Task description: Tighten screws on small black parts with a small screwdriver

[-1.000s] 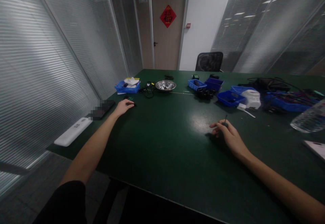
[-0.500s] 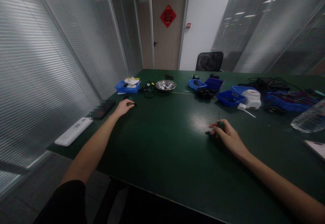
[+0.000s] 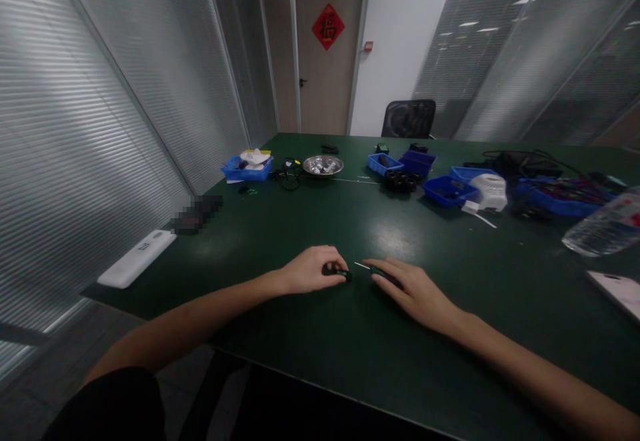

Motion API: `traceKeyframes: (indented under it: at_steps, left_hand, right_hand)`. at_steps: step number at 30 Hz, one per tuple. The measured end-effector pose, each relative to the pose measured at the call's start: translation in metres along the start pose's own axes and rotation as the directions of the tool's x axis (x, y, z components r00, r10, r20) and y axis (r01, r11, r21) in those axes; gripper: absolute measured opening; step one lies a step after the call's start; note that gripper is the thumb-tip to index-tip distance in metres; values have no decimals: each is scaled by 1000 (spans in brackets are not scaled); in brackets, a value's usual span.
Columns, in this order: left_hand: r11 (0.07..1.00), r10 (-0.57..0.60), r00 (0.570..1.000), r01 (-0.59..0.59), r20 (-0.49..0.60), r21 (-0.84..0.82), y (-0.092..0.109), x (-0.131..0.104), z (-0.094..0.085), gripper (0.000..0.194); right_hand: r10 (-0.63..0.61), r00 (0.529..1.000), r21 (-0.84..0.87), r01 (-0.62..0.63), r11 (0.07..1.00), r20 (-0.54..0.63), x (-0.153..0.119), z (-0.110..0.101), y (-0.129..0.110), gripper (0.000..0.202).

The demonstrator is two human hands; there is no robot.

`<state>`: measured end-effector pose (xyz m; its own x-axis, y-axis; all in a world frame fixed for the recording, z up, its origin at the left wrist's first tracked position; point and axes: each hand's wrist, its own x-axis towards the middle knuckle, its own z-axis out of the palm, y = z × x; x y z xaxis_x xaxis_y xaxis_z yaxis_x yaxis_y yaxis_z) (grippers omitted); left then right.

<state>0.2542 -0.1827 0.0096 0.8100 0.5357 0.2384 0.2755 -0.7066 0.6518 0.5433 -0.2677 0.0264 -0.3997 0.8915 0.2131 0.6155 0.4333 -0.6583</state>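
In the middle of the green table, my left hand (image 3: 315, 269) is closed around a small black part (image 3: 341, 273), its thumb below and fingers above. The part's exact kind is too small and dark to make out. Just to the right, my right hand (image 3: 407, 287) grips a screwdriver (image 3: 384, 274) with a dark green handle. Its thin metal shaft points left at the black part, with a small gap between them. The fingers hide some of both things.
Along the back stand a blue basket (image 3: 247, 169), a metal bowl (image 3: 323, 167) and several blue trays (image 3: 450, 191). A plastic bottle (image 3: 603, 227) and a pale phone (image 3: 617, 294) lie at right. A white oblong device (image 3: 137, 259) rests near the left edge.
My left hand has come from the far left to the table's middle with the black part. My right hand has shifted left, and the screwdriver has tipped from upright to pointing left.
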Motion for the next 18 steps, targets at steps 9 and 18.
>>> traceKeyframes:
  at_steps: [9, 18]
  left_hand:
    - [999, 36, 998, -37, 55, 23, 10, -6, 0, 21]
    - [998, 28, 997, -32, 78, 51, 15, -7, -1, 18]
  right_hand:
    - [-144, 987, -217, 156, 964, 70, -6, 11, 13, 37]
    - [-172, 979, -289, 198, 937, 112, -8, 14, 9, 35]
